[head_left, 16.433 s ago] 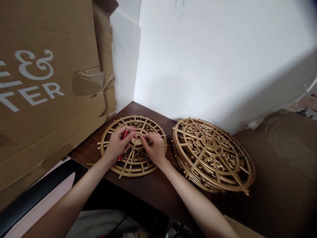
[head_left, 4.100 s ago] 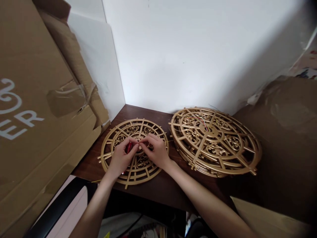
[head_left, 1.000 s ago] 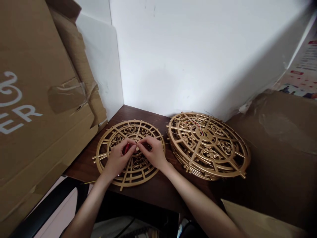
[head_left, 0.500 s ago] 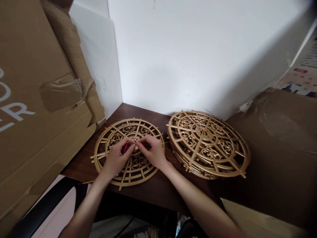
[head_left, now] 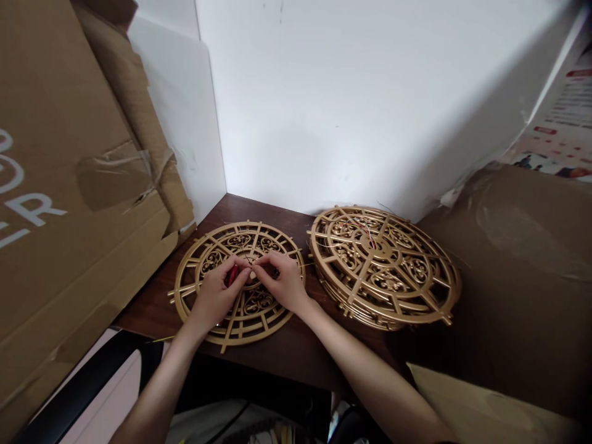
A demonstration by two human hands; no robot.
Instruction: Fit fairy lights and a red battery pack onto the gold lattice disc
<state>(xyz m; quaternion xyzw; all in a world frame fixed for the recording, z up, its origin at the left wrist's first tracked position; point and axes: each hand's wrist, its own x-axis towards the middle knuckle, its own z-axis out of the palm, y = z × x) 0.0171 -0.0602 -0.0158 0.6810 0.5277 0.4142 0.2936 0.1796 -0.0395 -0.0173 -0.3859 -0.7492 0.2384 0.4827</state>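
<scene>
A round gold openwork panel (head_left: 252,335) with scrollwork and spokes lies flat on the dark wooden table (head_left: 319,364). Over its centre, my left hand (head_left: 219,288) is closed with a small red object (head_left: 232,275) tucked inside its curled fingers; most of that object is hidden. My right hand (head_left: 283,280) pinches with thumb and forefinger, its tips meeting those of my left hand. Thin wire seems to show at the fingertips, but what the pinch holds is too small to make out.
To the right stands a stack of similar gold panels (head_left: 354,290), with thin coloured wires (head_left: 371,237) at the top one's hub. Cardboard boxes rise at the left (head_left: 69,185) and right (head_left: 518,259). A white wall (head_left: 324,111) closes off the back.
The view has shifted slightly, so the stack and the boxes sit a little further left. Both hands stay together over the panel's centre with nearly the same grip.
</scene>
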